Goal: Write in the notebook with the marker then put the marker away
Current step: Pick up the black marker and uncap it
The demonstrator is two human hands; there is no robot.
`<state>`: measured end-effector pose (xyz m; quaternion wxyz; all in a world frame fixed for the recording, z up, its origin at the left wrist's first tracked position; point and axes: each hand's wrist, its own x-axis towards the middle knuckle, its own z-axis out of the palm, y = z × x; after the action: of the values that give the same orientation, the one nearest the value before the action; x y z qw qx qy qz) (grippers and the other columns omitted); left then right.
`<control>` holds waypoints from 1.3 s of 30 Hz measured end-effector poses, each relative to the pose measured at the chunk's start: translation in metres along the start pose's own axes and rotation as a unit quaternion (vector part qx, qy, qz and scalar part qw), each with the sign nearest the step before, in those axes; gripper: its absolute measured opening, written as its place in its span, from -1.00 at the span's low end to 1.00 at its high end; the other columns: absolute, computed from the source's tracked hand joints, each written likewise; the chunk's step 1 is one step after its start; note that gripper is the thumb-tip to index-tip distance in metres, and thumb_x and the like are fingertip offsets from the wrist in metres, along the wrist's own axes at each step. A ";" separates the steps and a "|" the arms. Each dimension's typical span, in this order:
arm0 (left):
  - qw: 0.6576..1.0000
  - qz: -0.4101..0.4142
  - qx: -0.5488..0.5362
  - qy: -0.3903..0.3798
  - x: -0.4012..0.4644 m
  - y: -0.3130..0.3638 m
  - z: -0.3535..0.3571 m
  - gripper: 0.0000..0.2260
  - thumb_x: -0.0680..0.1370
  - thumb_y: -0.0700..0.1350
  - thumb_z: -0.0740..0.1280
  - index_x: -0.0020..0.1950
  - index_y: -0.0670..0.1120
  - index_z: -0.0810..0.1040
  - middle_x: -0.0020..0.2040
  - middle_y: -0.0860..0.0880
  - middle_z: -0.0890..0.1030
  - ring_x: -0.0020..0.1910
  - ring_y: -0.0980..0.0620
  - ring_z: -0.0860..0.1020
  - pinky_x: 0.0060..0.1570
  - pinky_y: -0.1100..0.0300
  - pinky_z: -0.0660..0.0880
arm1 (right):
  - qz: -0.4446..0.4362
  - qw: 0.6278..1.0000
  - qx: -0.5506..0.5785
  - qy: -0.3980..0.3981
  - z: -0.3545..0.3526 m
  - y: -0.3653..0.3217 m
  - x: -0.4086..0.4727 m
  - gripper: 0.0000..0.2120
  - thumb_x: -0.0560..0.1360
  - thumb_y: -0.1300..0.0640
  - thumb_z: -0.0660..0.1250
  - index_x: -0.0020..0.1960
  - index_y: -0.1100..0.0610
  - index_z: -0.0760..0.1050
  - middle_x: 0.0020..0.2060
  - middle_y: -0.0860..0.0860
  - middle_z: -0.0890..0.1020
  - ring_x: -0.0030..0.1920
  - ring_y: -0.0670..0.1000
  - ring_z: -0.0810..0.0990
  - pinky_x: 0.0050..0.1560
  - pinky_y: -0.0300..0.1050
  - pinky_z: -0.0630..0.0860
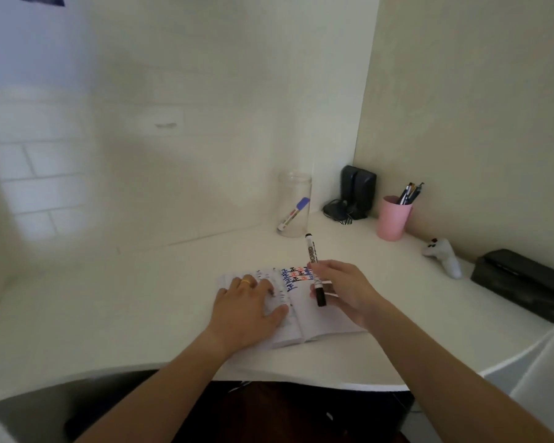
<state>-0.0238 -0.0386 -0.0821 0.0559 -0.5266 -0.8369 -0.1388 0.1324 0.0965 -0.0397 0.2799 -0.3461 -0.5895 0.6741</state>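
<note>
Fingers of your left hand (248, 310) lie spread flat on the open notebook (304, 318), pinning it to the table (141, 298); your right hand (346, 290) pinches the capped black marker (314, 270) upright.

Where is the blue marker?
The blue marker leans inside the clear jar at the back of the desk, left of the black speaker, beyond the notebook.

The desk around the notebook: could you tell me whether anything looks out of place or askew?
Nothing is spilled or damaged. The one oddity: a blue-capped marker leans slanted, cap up, alone inside the clear jar, while the other pens stand in the pink cup.
</note>
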 end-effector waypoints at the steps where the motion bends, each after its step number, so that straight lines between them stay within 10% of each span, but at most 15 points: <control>1: 1.000 0.006 0.001 0.004 0.007 -0.004 -0.001 -0.52 0.52 0.35 0.19 0.30 0.10 0.51 0.29 -0.02 0.56 0.32 -0.07 0.49 0.25 -0.04 0.47 | 0.008 1.000 -0.004 -0.004 0.001 0.000 0.012 -0.69 0.53 0.15 0.42 0.18 0.32 0.60 -0.12 0.15 0.58 -0.20 0.12 0.60 -0.17 -0.10 0.59; 11: 0.999 0.026 0.006 -0.022 0.117 -0.030 0.003 -0.67 0.59 0.23 0.23 0.07 0.03 0.62 0.04 0.02 0.69 0.06 -0.02 0.63 -0.03 0.08 0.49 | 0.080 0.994 0.025 -0.066 -0.006 -0.004 0.102 -0.71 0.53 0.16 0.39 0.14 0.35 0.63 -0.43 0.03 0.53 -0.43 -0.01 0.57 -0.32 -0.13 0.61; 20: 0.990 0.079 -0.027 0.110 0.119 -0.034 0.019 -0.64 0.61 0.32 0.06 0.15 0.18 0.53 -0.08 0.19 0.59 -0.17 0.18 0.52 -0.18 0.20 0.41 | -0.001 0.994 0.088 -0.069 -0.027 0.020 0.107 -0.94 0.45 0.32 0.41 -0.07 0.27 0.61 -0.28 0.21 0.67 -0.32 0.08 0.65 -0.29 -0.16 0.60; 30: 0.960 0.222 -0.124 0.116 0.116 -0.020 0.015 -0.74 0.64 0.18 0.16 0.14 0.10 0.55 -0.06 0.15 0.61 -0.24 0.16 0.55 -0.25 0.34 0.46 | -0.127 0.984 0.118 -0.029 -0.016 0.020 0.096 -0.71 0.28 0.21 0.55 -0.02 0.26 0.70 -0.11 0.27 0.75 -0.12 0.14 0.76 -0.03 -0.11 0.68; 39: 0.937 0.286 -0.197 0.030 0.098 0.003 0.018 -0.78 0.72 0.08 0.07 -0.13 0.19 0.26 -0.27 0.12 0.40 -0.24 0.02 0.46 -0.24 0.20 0.33 | -0.214 0.976 -0.019 0.038 0.015 0.016 0.076 -0.59 0.43 -0.06 0.36 -0.29 0.31 0.61 -0.57 0.10 0.38 -0.53 0.01 0.29 -0.48 -0.17 0.30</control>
<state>-0.0634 0.0526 -0.0755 0.0136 -0.7396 -0.6048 -0.2950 0.0750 0.1448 -0.0648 0.4335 -0.2426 -0.6515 0.5734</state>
